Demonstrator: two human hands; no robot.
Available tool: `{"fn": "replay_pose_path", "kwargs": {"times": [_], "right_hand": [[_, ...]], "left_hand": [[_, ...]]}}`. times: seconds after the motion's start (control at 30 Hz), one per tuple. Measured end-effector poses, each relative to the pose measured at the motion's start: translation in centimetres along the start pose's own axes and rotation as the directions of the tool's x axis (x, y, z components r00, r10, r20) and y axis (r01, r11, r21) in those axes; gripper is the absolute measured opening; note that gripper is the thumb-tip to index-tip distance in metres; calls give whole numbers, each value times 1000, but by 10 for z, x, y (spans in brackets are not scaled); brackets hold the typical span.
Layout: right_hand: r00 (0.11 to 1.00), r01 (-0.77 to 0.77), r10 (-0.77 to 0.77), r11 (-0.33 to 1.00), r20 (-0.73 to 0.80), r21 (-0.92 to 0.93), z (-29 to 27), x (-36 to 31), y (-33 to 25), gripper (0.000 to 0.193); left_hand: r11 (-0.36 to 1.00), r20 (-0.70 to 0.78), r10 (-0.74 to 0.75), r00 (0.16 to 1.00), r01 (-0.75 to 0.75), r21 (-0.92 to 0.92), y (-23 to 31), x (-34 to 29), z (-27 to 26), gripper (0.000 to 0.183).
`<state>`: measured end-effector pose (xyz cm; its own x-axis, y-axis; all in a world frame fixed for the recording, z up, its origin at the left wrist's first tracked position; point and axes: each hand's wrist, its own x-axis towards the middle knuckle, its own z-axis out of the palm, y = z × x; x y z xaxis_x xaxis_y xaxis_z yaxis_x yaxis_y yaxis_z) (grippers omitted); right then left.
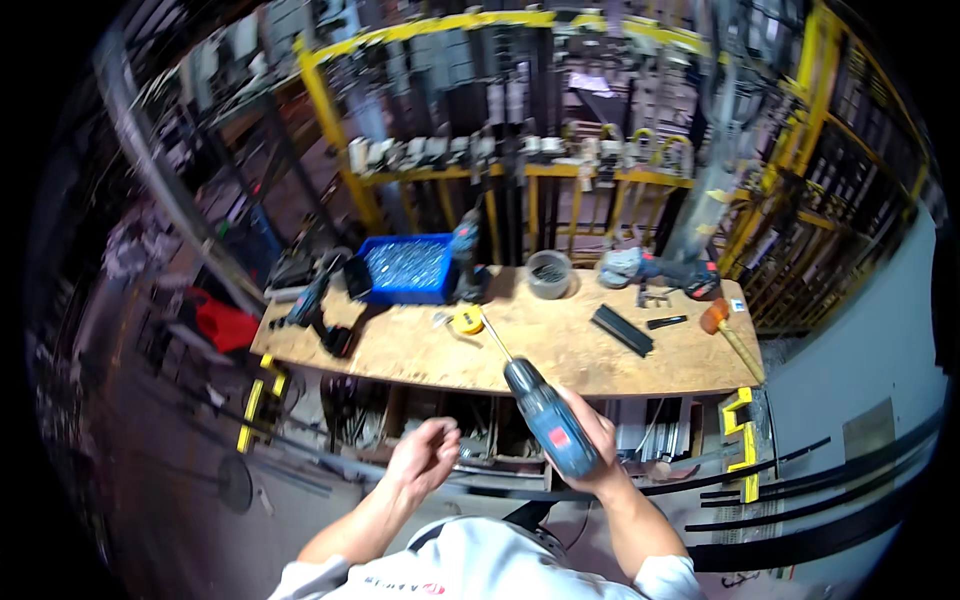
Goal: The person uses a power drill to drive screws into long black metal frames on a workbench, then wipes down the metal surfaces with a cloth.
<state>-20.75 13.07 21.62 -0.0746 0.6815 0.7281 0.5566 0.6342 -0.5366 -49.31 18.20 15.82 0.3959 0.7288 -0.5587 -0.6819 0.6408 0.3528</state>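
Holding the drill (pixel 545 415), the right hand (pixel 598 435) is clamped on it from the right, before the counter (pixel 555 345). A red label (pixel 559 437) sits on the drill, and small print crosses the shirt (pixel 480 555). The left hand (pixel 424 456) is apart, left of the drill, fingers curled; I cannot tell if it holds anything.
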Motion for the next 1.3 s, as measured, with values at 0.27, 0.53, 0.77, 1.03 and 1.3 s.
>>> {"fn": "replay_pose_path", "kwargs": {"times": [0.27,0.53,0.77,1.03,1.3], "right_hand": [[932,-344,348,937,102,-55,62,-103,-126,75],[822,-540,570,789,20,-294,110,-130,-191,72],[885,-369,438,866,158,-337,124,-105,-191,52],[776,-553,591,805,219,-214,109,-107,-192,56],[571,-814,813,579,-117,53,75,-155,-216,71]], "left_hand": [[980,129,-142,981,158,-118,15,14,-5,16],[921,240,-334,912,370,-123,17,-4,-46,19],[951,86,-287,954,272,150,48,-10,-54,17],[965,237,-248,939,261,-22,29,-16,-71,15],[281,437,146,887,-461,842,-24,-3,-91,23]]}}
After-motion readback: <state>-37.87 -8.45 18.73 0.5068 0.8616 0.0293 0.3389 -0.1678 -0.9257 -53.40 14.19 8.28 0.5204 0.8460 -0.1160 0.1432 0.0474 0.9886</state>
